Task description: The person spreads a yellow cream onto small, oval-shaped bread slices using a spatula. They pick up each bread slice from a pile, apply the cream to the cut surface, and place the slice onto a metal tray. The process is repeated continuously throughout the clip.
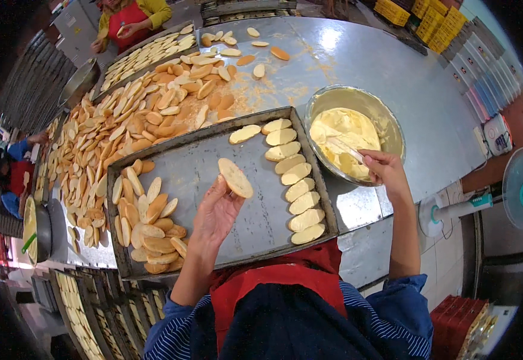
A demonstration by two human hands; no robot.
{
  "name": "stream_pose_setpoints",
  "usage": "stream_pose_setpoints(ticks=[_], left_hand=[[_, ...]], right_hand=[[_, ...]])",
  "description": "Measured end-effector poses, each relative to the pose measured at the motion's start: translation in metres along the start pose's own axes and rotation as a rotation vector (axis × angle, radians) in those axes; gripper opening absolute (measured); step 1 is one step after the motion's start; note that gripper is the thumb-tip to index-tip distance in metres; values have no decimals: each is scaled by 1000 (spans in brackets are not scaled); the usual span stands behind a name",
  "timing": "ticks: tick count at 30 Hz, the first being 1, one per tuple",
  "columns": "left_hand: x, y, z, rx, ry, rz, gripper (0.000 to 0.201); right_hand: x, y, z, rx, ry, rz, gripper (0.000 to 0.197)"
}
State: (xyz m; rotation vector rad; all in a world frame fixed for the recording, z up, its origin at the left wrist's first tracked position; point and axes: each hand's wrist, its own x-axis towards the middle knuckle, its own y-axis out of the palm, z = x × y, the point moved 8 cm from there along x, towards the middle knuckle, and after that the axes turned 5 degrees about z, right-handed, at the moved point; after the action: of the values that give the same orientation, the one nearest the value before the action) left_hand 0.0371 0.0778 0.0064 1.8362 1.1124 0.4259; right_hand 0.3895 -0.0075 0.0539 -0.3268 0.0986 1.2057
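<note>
Steel desk (393, 72) carries a baking tray (201, 162); left hand (216, 213) grips a bread slice (235, 177), right hand (384, 171) grips a spreader (345, 149) in the butter bowl (393, 129).

Left hand (216, 210) holding bread slice (235, 177) over baking tray (183, 168), right hand (386, 168) at butter bowl (393, 129)

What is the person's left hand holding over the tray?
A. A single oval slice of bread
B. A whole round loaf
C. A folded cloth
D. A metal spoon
A: the left hand holds one pale oval bread slice raised above the metal tray, while the right hand reaches into the bowl of yellow spread.
</note>
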Motion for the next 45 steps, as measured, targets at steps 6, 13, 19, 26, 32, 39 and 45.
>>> stream_pose_setpoints(ticks=[6, 13, 19, 26, 32, 39, 45], left_hand=[[8, 10, 14, -86, -81, 39, 33], [7, 29, 13, -136, -92, 41, 29], [8, 8, 13, -195, -102, 25, 29], [12, -8, -5, -130, -20, 21, 44], [9, 5, -1, -101, -69, 97, 35], [8, -2, -2, -120, -72, 77, 47], [4, 9, 16, -152, -143, 161, 55]], right_hand=[[-55, 84, 28, -91, -635, -32, 28], [-89, 146, 43, -413, -986, -130, 53], [-100, 141, 65, -681, -1195, -149, 56], [-116, 122, 87, -863, -1271, -153, 53], [-114, 136, 83, -885, -1237, -153, 52], [-123, 130, 64, -885, -1320, -291, 54], [-95, 155, 60, -905, -1283, -314, 52]])
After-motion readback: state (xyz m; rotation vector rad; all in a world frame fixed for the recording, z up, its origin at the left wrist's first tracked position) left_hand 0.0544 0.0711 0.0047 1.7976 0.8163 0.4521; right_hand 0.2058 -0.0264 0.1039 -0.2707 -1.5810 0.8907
